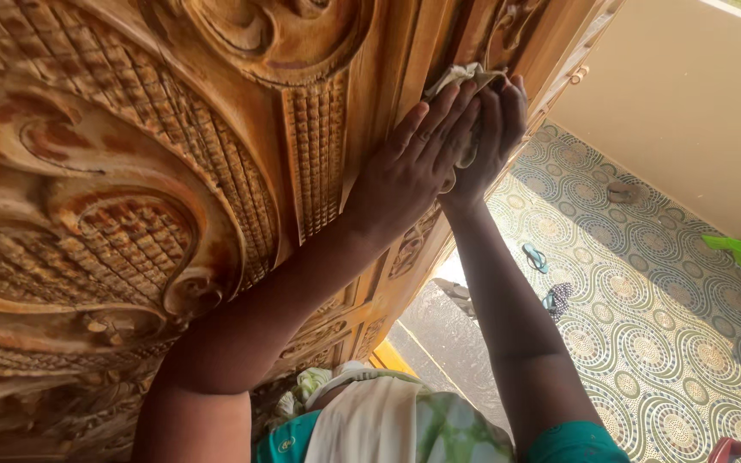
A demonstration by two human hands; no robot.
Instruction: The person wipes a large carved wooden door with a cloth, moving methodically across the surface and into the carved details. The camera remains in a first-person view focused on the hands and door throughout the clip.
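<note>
Carved brown wood fills the view: a door (130, 171) with scroll and grid patterns. Both hands press a pale cloth (460, 81) against it, high up. The left hand (413, 163) lies flat with fingers spread; the right hand (495, 129) has fingers curled over the cloth. Below, a patterned tile floor (645, 326) holds sandals (535, 256).

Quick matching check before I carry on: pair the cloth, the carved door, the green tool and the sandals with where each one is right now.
Things:
1. cloth
2. carved wooden door
3. green tool
4. sandals

Places:
A. lying on the patterned floor, mid-frame
B. at the right edge, by the pale wall
C. pressed under the left hand and right hand
D. filling the left of the view

Pairs: 1-C, 2-D, 3-B, 4-A
</note>
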